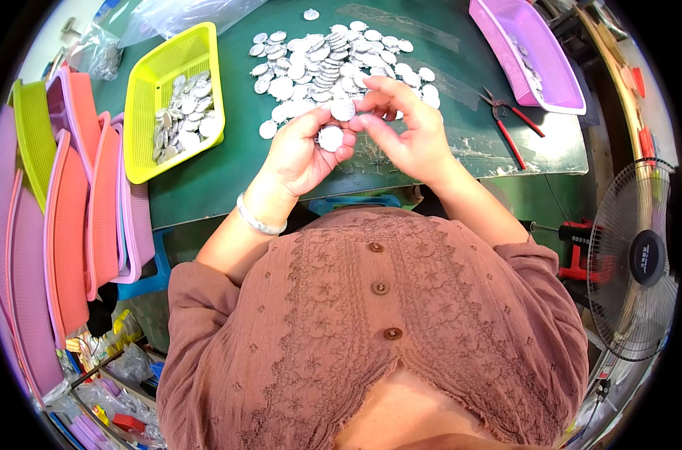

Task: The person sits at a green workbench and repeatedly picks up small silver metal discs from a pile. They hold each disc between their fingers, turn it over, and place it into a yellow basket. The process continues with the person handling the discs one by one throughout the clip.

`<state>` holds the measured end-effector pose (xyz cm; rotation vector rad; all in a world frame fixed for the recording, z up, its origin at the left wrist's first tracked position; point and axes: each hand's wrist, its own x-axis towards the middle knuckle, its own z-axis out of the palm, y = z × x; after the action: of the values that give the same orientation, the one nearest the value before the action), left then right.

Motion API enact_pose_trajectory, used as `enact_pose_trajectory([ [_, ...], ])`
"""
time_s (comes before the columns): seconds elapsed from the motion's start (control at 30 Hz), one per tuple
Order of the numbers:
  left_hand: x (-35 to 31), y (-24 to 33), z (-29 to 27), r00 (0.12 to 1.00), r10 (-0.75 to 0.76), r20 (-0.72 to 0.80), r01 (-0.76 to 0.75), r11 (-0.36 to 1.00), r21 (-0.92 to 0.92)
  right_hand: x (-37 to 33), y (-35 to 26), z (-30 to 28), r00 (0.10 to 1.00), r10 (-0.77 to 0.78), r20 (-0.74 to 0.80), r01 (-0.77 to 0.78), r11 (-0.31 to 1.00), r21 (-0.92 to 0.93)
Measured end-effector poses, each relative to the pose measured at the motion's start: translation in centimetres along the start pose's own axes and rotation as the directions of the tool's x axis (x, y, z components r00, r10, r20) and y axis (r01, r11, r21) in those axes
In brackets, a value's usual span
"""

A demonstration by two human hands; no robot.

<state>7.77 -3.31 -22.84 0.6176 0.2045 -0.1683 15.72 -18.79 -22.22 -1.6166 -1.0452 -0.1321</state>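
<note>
My left hand [305, 154] is closed around round silver metal discs. One silver disc [330, 138] lies against its curled fingers, and another disc [342, 110] is pinched upright at the thumb tip. Close by on the right, my right hand [404, 127] has its thumb and fingers bent and apart, their tips near the upper disc; whether they touch it I cannot make out. Just beyond both hands, a heap of similar silver discs [322, 64] spreads over the green table [243, 176].
A yellow-green basket [134, 142] of discs stands at the left, a purple basket [554, 82] with some discs at the far right. Red-handled pliers [509, 124] lie near the right table edge. Stacked coloured baskets [67, 232] fill the left side; a fan [632, 259] stands at right.
</note>
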Motion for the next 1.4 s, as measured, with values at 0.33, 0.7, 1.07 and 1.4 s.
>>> enact_pose_trajectory([
  [0.33,0.0,0.3,-0.6,0.993,-0.077,0.085,0.091,0.982,-0.167,0.1,2.8,-2.1,0.962,0.273,0.010,-0.270,0.956,-0.113],
  [0.7,-0.4,0.2,-1.4,1.000,0.011,0.016,-0.010,1.000,-0.007,2.4,5.5,-1.1,0.988,0.015,0.151,0.086,0.764,-0.639],
  [1.07,-0.7,0.5,-1.2,0.979,0.040,-0.198,-0.006,0.986,0.169,4.3,6.3,0.3,0.971,0.126,0.205,0.054,0.717,-0.695],
  [1.4,0.2,0.1,-0.1,0.964,0.103,-0.245,-0.049,0.975,0.215,2.4,0.5,0.1,0.898,0.349,0.267,-0.354,0.935,-0.029],
])
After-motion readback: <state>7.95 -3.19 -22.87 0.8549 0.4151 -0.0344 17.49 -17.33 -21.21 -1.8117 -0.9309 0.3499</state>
